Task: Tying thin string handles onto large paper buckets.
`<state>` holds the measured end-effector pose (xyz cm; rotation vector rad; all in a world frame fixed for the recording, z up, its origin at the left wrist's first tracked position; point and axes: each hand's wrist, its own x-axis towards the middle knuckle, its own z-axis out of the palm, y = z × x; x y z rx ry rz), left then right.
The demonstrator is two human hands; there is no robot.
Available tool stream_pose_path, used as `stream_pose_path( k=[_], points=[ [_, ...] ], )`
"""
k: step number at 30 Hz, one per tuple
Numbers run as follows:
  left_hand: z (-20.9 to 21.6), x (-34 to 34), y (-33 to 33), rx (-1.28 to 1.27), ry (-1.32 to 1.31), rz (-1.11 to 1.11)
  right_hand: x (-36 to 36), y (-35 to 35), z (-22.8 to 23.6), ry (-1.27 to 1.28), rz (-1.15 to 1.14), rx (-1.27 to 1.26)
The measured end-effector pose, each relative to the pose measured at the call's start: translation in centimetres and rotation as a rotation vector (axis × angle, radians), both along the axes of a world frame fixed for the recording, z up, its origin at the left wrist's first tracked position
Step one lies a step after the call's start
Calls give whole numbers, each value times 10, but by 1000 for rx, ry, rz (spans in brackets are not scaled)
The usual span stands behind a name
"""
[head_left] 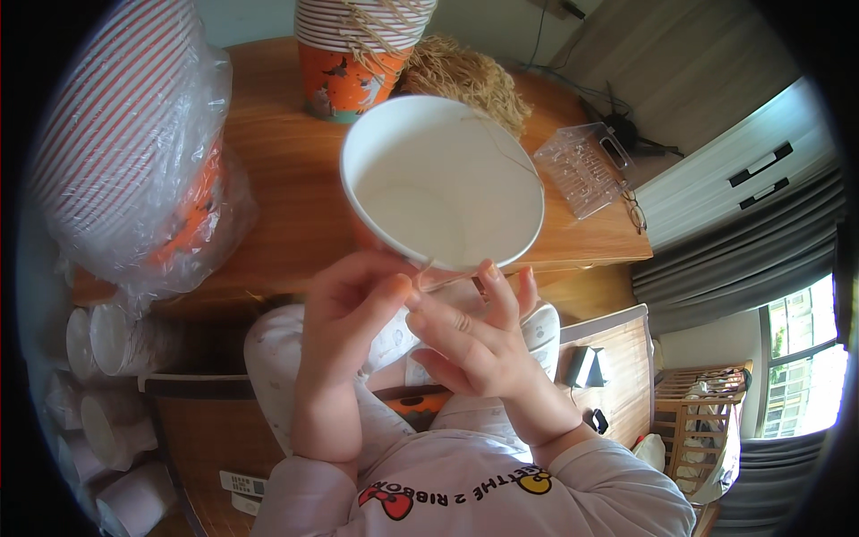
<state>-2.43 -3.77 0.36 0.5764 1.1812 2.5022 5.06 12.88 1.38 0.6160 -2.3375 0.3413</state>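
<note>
Wooden table [282, 170]; hands [344, 309] [483, 349] at strand [447, 285]; left pinching, right half-open

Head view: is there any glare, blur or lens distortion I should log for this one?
Head view: the window at right is washed out in places; the clear plastic wrap at left carries bright glints; fisheye curvature bends the grey curtains, with black corners around the picture; the white-lined cup is softly lit and readable inside.
</note>
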Motion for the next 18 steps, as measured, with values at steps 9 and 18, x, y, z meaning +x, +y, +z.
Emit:
stream_pose_path(
  k=[9, 18],
  points=[
    [0, 0, 0, -73, 47, 73, -8, -4, 7, 150, 32, -226],
    [3, -5, 9, -293, 365, 396, -19, -13, 6, -78, -80, -310]
  ],
)
